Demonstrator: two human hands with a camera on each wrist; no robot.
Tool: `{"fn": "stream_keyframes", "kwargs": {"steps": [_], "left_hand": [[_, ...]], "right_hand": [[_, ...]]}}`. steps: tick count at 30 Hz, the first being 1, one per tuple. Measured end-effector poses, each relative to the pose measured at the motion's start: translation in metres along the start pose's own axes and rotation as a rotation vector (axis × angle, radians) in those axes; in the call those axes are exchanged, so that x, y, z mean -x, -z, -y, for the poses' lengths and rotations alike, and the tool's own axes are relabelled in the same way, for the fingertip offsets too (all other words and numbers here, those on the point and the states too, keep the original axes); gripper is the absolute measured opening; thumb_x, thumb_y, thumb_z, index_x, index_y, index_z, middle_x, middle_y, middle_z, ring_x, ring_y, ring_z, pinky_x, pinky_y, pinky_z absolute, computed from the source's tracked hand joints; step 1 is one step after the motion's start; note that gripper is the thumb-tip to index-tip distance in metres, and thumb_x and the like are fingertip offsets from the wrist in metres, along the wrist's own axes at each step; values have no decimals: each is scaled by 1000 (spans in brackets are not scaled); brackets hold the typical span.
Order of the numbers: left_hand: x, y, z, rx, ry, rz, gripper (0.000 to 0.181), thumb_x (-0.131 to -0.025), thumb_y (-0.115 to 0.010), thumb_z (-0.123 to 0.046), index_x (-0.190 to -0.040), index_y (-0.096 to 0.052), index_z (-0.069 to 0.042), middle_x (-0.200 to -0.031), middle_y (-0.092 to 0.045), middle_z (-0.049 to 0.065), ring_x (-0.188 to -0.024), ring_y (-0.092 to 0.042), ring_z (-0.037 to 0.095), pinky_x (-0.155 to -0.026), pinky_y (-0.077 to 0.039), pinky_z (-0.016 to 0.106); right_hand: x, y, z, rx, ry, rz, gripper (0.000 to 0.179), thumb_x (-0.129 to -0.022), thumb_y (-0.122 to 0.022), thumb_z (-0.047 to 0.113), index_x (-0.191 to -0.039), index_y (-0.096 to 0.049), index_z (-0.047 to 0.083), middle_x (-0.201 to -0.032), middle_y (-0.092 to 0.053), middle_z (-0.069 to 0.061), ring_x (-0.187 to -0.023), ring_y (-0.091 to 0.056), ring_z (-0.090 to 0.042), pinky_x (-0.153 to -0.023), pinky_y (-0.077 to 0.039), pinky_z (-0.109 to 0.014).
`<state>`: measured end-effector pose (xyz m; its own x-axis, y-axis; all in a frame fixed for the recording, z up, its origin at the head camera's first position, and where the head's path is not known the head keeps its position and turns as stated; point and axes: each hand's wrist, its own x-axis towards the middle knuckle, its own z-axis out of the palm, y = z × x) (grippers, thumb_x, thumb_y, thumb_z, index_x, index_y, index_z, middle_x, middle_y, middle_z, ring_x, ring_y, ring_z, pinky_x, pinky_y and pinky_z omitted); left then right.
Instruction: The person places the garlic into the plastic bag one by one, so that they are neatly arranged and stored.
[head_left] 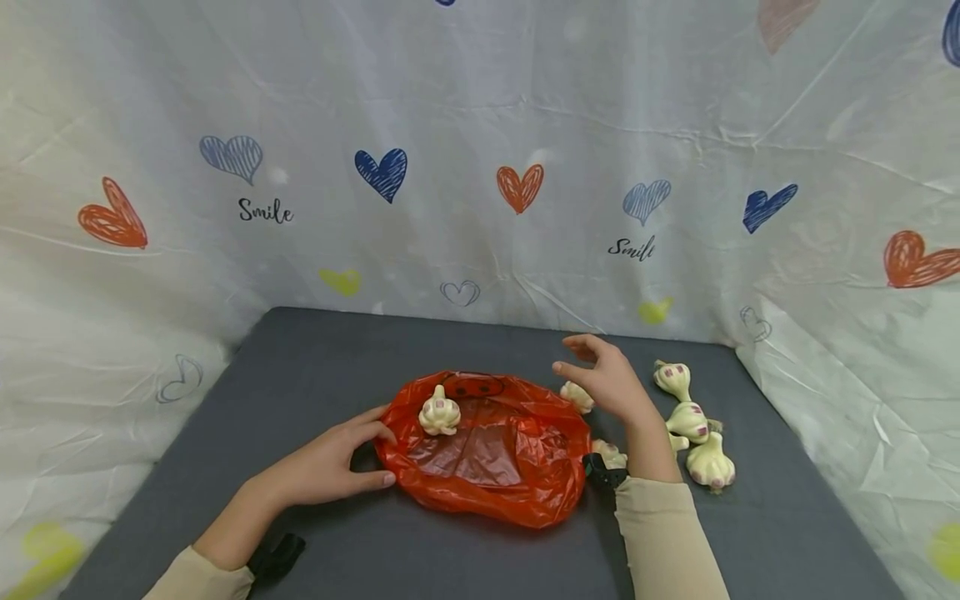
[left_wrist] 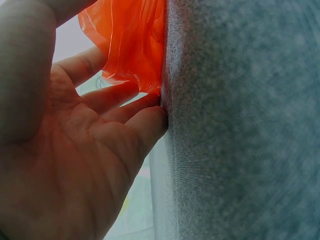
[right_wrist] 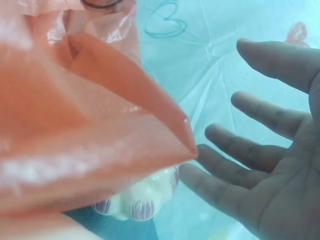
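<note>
1. the left hand point(left_wrist: 75, 135) fills the left side, palm to the camera.
2. its thumb point(left_wrist: 25, 75), close and dark, runs up past the top edge.
3. the other fingers point(left_wrist: 82, 66), slightly bent, reach to the creased red bag point(left_wrist: 135, 40) and touch it.
4. the bag meets the grey table point(left_wrist: 250, 125), which takes up the right half.
5. pale cloth point(left_wrist: 140, 222) shows behind, a yellow patch point(left_wrist: 124, 205) low on it.

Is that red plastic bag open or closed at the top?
Open: the red plastic bag's rim spreads wide in the head view, showing its inside and a garlic bulb within the rim.
</note>
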<state>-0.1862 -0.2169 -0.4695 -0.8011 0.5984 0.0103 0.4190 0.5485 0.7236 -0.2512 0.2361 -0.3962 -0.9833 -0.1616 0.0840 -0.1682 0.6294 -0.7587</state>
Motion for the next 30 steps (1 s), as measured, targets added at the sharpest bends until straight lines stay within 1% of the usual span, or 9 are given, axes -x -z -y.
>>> {"fn": "stream_keyframes", "kwargs": {"steps": [7,11,19,25,30], "left_hand": [[1,0,0,1,3,1,38,-99,-79,-58,-126,-69,-34,-176,-31,18,-160,-31,47,-118,-37,71],[1,0,-1,-1,3,-3,38,-99,-79,-58,-126,-69,-33,-175,-32,19,-159,-31,48,-118,-37,72],[1,0,-1,-9,-1,-5,38,-99,-78,-58,-126,-69,-33,-175,-32,20,-159,-32,48,-118,-36,72],[1,1,-1,-7,-1,-3,39,-99,-78,-58,-126,-69,-32,-175,-32,20,-159,-32,48,-118,-37,72],[1,0,-2,-7,8,-3,39,-98,-78,-59,-126,-69,-33,-175,-32,20,-160,-31,48,-118,-37,72]], "right_hand": [[1,2,-7,-11,-15,55,64,-103,-78,38,-156,-56,11,-162,-50,-23,-151,-45,-47,-118,-40,-69],[2,4,-10,-18,-28,72,65,-103,-79,41,-157,-56,12,-163,-49,-22,-152,-43,-46,-117,-40,-69],[5,13,-18,-25,-49,117,61,-105,-76,37,-155,-57,7,-163,-49,-25,-153,-42,-48,-119,-37,-69],[5,17,-24,-2,-55,139,62,-105,-76,39,-155,-57,7,-163,-50,-26,-152,-43,-49,-117,-41,-68],[5,18,-28,1,-81,171,62,-106,-75,38,-155,-57,6,-162,-48,-28,-150,-45,-50,-114,-45,-67]]}}
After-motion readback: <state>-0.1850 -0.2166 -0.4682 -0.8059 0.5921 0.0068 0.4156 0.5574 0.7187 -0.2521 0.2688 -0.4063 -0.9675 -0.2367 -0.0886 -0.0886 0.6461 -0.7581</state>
